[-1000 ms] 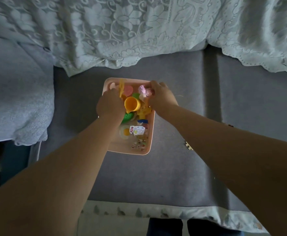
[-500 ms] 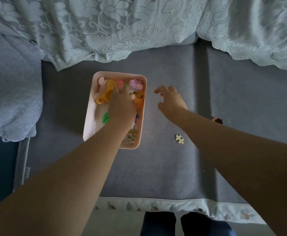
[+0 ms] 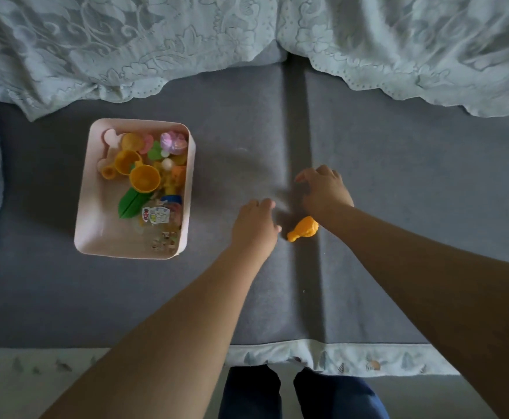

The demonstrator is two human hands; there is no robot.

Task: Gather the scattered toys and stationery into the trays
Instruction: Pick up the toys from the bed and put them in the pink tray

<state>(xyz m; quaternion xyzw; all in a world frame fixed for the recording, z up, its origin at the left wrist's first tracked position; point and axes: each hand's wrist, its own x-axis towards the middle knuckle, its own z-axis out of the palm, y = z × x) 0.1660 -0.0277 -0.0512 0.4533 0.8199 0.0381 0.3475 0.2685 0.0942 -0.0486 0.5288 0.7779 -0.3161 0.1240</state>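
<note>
Tray [image 3: 96,207]: pink, rectangular, on the grey sofa seat [image 3: 398,237]; serves as landmark. Long axis runs away from the viewer.
Tray contents: yellow-orange cups [image 3: 144,177] piled at the far half; green leaf piece [image 3: 130,202] just nearer than the cups; pink-lilac flower toy [image 3: 173,142] in the far right corner; sticker sheet [image 3: 155,215] and small bits toward the near right corner. Near left part of the tray floor bare.
Orange toy [image 3: 303,228]: drumstick-shaped, loose on the seat, well right of the tray, level with its near end. Lies between the two hands, on the seam [image 3: 298,116] between cushions.
Left hand [image 3: 254,225]: right of the tray, palm down over the seat, fingers loosely curled, holding nothing; fingertips just beside the orange toy, contact not certain.
Right hand [image 3: 325,189]: farther right of the tray, beyond the orange toy; fingers arched and spread toward the seat, nothing seen in them.
Lace cover [image 3: 156,40]: pale, draped beyond the tray, across the sofa back.
Blue trouser legs [image 3: 301,394]: nearest edge, below the seat's patterned trim [image 3: 352,359].
</note>
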